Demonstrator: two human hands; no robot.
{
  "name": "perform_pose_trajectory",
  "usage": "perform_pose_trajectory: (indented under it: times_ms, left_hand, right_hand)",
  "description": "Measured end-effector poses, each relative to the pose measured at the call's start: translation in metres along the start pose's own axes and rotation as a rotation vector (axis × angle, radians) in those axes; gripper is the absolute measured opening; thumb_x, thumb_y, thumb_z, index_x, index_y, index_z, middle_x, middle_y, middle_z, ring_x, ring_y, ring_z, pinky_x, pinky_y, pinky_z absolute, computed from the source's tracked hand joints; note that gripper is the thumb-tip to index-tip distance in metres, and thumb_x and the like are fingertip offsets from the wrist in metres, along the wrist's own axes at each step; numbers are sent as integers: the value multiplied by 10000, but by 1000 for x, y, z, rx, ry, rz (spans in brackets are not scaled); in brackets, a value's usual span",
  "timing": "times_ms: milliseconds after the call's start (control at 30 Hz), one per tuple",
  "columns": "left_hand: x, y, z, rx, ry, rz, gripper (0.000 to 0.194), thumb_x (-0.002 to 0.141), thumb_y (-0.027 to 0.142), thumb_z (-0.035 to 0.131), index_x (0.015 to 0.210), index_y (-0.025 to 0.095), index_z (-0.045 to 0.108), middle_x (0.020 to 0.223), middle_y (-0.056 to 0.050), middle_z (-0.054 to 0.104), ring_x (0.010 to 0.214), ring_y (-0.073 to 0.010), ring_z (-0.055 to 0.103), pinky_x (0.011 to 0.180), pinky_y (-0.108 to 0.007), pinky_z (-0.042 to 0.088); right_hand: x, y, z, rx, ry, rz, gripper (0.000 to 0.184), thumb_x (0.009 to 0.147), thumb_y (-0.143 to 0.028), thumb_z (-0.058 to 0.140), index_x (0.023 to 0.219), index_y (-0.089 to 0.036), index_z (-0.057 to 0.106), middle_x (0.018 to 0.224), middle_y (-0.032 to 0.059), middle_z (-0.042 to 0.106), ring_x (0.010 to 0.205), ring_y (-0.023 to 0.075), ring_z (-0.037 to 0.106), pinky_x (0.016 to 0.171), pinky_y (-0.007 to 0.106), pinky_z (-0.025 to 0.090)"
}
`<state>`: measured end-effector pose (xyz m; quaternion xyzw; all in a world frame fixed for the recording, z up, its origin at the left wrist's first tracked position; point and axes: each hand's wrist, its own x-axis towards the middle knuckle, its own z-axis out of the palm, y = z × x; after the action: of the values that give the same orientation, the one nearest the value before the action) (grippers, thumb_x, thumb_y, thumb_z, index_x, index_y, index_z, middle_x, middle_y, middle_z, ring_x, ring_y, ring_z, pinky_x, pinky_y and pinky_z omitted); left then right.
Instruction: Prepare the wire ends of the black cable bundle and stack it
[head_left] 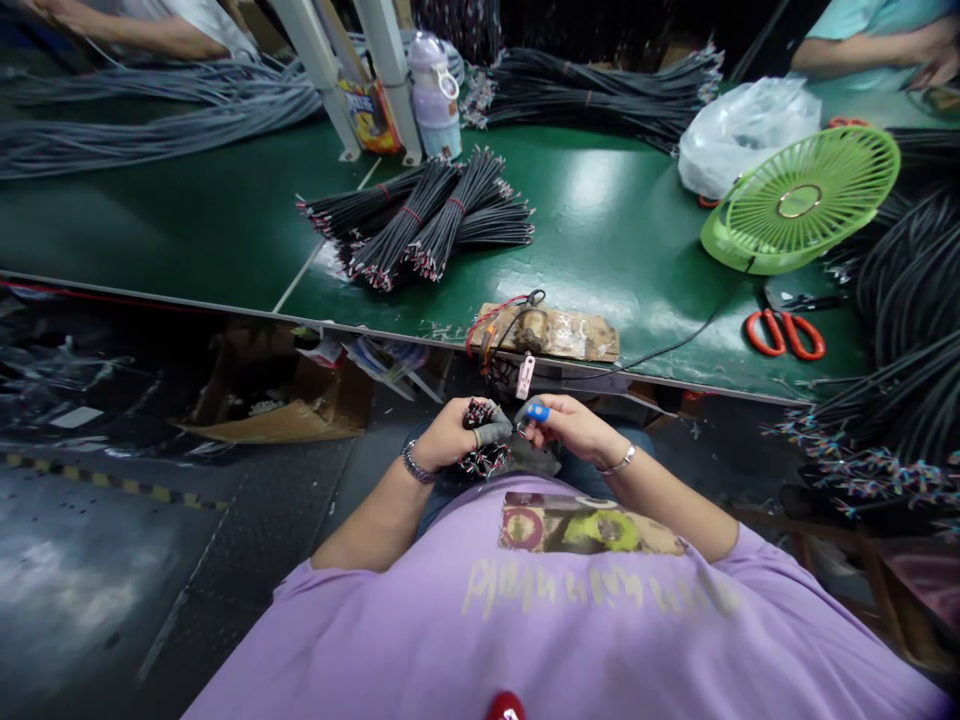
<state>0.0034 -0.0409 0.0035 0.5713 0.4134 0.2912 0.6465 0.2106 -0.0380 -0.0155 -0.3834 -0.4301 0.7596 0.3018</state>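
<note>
My left hand (459, 432) is closed round a bundle of black cables (484, 460) whose stripped ends show small red, white and green wires. Grey coverings sit on its thumb and finger. Close beside it, my right hand (559, 425) pinches at the wire ends, with a grey cover and a blue band on its fingers. Whatever lies between those fingertips is too small to make out clearly. Both hands are over my lap, just below the table edge. Right above them, a wooden block (577, 335) with red and black leads is fixed at the edge.
Tied black cable bundles (435, 215) lie on the green table (622, 215). To the right are a green fan (802, 200), orange-handled scissors (784, 333), a plastic bag (742, 135) and more cables (915, 300). A bottle (435, 95) stands behind. Two co-workers' arms show at the far side.
</note>
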Motion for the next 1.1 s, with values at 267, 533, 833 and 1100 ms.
perform_pose_trajectory:
  times_ms: [267, 533, 833, 1100]
  left_hand:
    - [-2, 4, 1, 188, -36, 65, 222, 668, 273, 724, 802, 113, 648, 706, -32, 641, 627, -124, 563, 606, -236, 458]
    - [-4, 9, -2, 53, 38, 49, 215, 680, 279, 728, 800, 114, 663, 726, -46, 665, 643, -134, 595, 625, -249, 484]
    - [9, 15, 4, -133, 222, 115, 221, 631, 279, 772, 759, 125, 679, 681, -22, 668, 626, -134, 601, 629, -259, 482]
    - [12, 21, 11, -239, 232, 66, 236, 579, 259, 800, 703, 117, 657, 619, -4, 643, 550, -111, 567, 560, -241, 464]
  right_hand:
    - [-4, -2, 11, -168, 27, -85, 220, 669, -316, 724, 645, -139, 596, 503, -30, 571, 443, 56, 460, 444, 179, 358]
    - [11, -3, 2, 129, 343, -92, 258, 712, -392, 679, 701, -171, 547, 566, -37, 581, 452, 61, 466, 479, 203, 466]
    - [25, -14, 7, 66, 286, -212, 391, 682, -533, 702, 666, -163, 579, 563, -18, 575, 449, 57, 423, 441, 185, 389]
    - [37, -10, 14, 368, 192, -46, 486, 727, -646, 590, 819, -171, 634, 683, 12, 634, 505, 80, 490, 525, 227, 467]
